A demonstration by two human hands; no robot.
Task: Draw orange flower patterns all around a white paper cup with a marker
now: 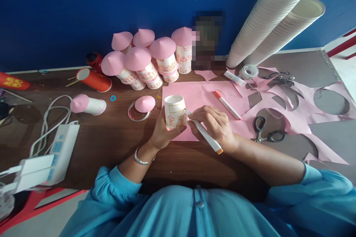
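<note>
My left hand (164,129) is wrapped round a white paper cup (174,111) turned upside down, with orange drawings on its side. My right hand (215,124) grips a white marker with an orange end (207,137), its tip touching the cup's lower side. Both hands hover over a pink paper sheet (200,94) on the brown table. A silver bangle (140,159) circles my left wrist.
Several decorated cups with pink cone lids (150,59) stand at the back. A loose pink cone (144,103) and a capped cup on its side (87,104) lie left. A second marker (226,104), black scissors (263,129), tape (248,71), two tall cup stacks (274,18) and a power strip (59,148) surround.
</note>
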